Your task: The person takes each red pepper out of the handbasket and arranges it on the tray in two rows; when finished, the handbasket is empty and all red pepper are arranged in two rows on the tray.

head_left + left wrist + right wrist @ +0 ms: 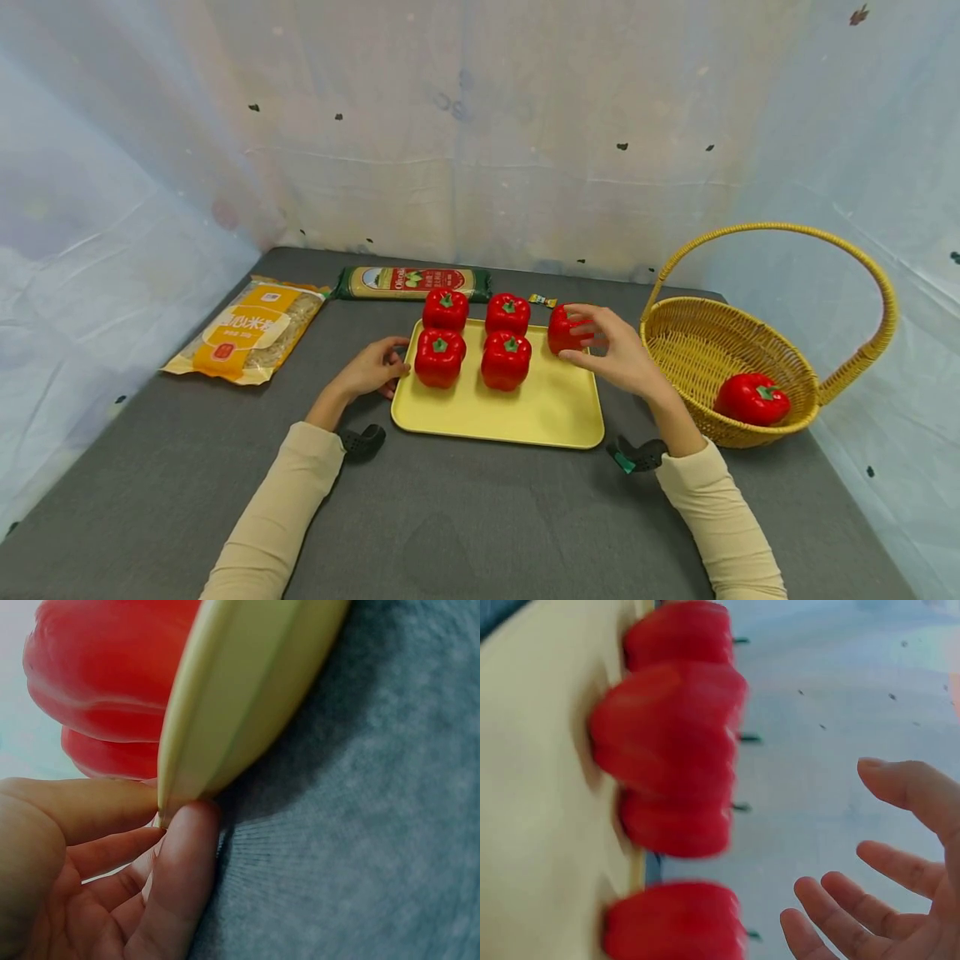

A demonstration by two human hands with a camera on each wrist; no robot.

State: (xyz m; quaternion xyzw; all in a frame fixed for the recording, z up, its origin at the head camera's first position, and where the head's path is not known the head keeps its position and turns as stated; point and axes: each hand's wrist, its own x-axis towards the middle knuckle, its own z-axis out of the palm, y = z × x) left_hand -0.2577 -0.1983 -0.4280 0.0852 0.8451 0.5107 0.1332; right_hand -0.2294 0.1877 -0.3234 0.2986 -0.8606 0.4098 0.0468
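Note:
My left hand (pixel 377 367) pinches the left rim of a yellow tray (pixel 487 417); in the left wrist view its thumb and fingers lie on either side of the rim (pixel 217 697). Several red bell peppers with green stems stand on the tray, among them a front-left one (pixel 439 360) and a front-middle one (pixel 505 363). Over the tray's back right corner, my right hand (pixel 621 350) hovers with spread fingers, partly hiding another bell pepper (pixel 558 332). In the right wrist view that hand (pixel 900 922) holds nothing and appears apart from the peppers.
At the right a yellow wicker basket (pixel 678 358) with a tall handle holds one bell pepper (pixel 752 398). Behind the tray lie a green and red packet (pixel 412 283) and a small yellow packet (pixel 542 300). A bag of grain (pixel 251 329) lies at the left.

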